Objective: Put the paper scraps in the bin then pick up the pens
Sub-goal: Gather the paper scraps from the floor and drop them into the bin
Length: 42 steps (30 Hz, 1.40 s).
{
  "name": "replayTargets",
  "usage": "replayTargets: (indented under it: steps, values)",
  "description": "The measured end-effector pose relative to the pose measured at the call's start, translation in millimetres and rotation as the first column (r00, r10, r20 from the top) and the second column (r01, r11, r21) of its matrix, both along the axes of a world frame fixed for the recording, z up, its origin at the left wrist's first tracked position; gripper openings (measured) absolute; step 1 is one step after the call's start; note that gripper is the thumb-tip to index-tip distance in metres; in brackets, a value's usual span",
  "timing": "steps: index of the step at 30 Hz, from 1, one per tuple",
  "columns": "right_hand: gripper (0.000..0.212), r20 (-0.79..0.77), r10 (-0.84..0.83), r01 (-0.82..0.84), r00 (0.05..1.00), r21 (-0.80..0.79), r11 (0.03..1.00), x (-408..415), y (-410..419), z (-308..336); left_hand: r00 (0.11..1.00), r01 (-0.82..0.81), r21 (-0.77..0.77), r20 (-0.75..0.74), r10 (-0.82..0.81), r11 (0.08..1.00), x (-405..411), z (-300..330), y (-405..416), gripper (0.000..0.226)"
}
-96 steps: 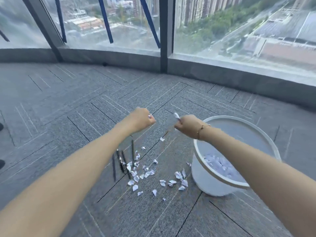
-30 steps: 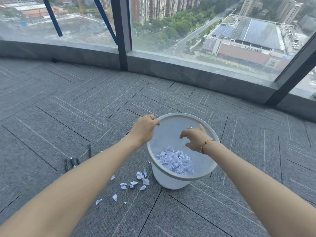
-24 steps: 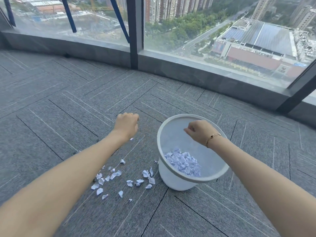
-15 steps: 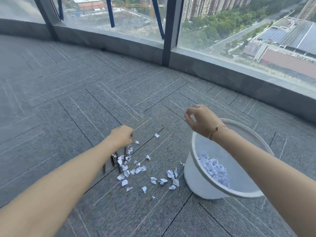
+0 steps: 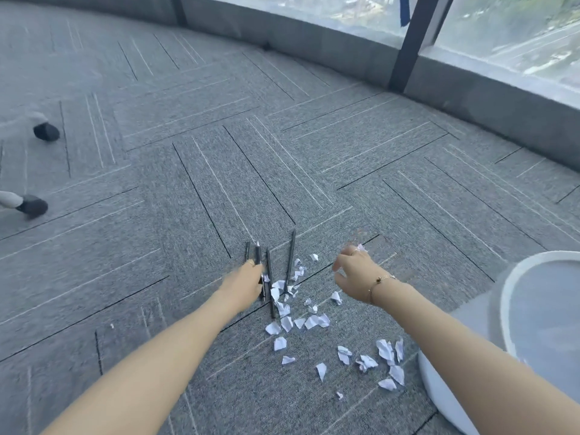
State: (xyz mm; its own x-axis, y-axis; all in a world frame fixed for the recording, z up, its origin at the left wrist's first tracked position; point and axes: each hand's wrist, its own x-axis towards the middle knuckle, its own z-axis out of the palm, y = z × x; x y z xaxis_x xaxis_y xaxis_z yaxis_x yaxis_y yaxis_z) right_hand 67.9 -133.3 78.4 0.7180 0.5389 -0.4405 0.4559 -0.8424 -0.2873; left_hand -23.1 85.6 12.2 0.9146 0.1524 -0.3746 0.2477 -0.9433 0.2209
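No writing or brand shows on anything here. Four dark pens lie side by side on the grey carpet, their long axes running from about 6 o'clock up toward 12 o'clock, the rightmost one set a little apart and tipped slightly toward 1 o'clock. The left hand is down on the near ends of the leftmost pens, fingers curled against them; whether its grip has actually closed on one I cannot tell. White paper scraps are scattered over the carpet from the pens' near ends out toward 4 o'clock, reaching the foot of the white bin, which stands at the right edge with its inside hidden from here. The right hand hovers above the scraps, blurred, fingers loosely spread in a wide grip, a thin bracelet at the wrist; a pale fleck sits at its fingertips, too smeared to name. Someone's dark shoes stand at 9 o'clock.
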Motion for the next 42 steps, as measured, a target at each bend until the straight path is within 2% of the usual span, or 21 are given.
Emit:
replayTargets:
  steps: [4, 10, 13, 16, 21, 24, 28, 31, 34, 37, 42]
  values:
    - [0.037, -0.043, -0.071, 0.069, 0.997, -0.042, 0.997, 11.7, 8.3, -42.9, 0.998, -0.021, 0.001, 0.053, 0.021, 1.0, 10.2, -27.2, -1.9, 0.033]
    - [0.051, 0.09, -0.395, 0.395, 0.914, 0.026, 0.918, 42.5, -0.4, -90.1, 0.988, -0.047, 0.098, 0.15, 0.032, 0.994, 18.1, -42.0, -1.6, 0.023]
    - [0.067, 0.094, -0.437, 0.434, 0.894, 0.059, 0.899, 54.8, -10.5, -103.9, 0.977, -0.054, 0.05, 0.211, 0.042, 0.997, 13.8, -42.1, 0.1, 0.016]
    - [0.071, 0.083, -0.36, 0.357, 0.929, 0.043, 0.933, 61.6, -11.3, -115.0, 0.97, -0.01, -0.061, 0.242, 0.024, 0.998, 6.4, -43.3, -4.2, 0.012]
    - [0.068, -0.003, -0.37, 0.368, 0.929, 0.094, 0.925, 55.2, 2.8, -124.9, 0.973, 0.128, -0.18, 0.212, -0.089, 0.975, -1.6, -46.2, -22.1, 0.012]
    - [0.069, -0.017, -0.307, 0.307, 0.952, 0.113, 0.945, 38.5, 9.2, -126.9, 0.973, 0.108, -0.181, 0.221, -0.067, 0.977, -3.8, -49.6, -30.9, 0.012]
    - [0.072, -0.017, -0.168, 0.169, 0.986, 0.168, 0.971, 23.4, 16.8, -124.4, 0.972, 0.075, -0.131, 0.232, -0.043, 0.989, -2.2, -50.5, -38.8, 0.039]
    - [0.073, -0.018, -0.012, 0.015, 1.0, 0.177, 0.984, 18.1, 30.1, -124.1, 0.973, 0.086, -0.073, 0.22, -0.068, 0.994, -5.6, -51.2, -41.5, 0.029]
    - [0.075, -0.044, 0.066, -0.06, 0.997, 0.139, 0.988, 14.4, 45.4, -123.0, 0.977, 0.08, -0.06, 0.2, -0.067, 0.995, -14.3, -51.1, -41.6, 0.018]
    - [0.072, -0.056, 0.136, -0.13, 0.989, 0.092, 0.987, 6.8, 50.1, -122.6, 0.979, 0.111, -0.088, 0.181, -0.094, 0.99, -23.7, -53.0, -40.3, 0.017]
    - [0.057, -0.038, 0.258, -0.249, 0.965, 0.165, 0.954, -26.1, 23.9, -118.7, 0.968, 0.144, -0.158, 0.226, -0.106, 0.977, -47.5, -57.2, -45.2, 0.022]
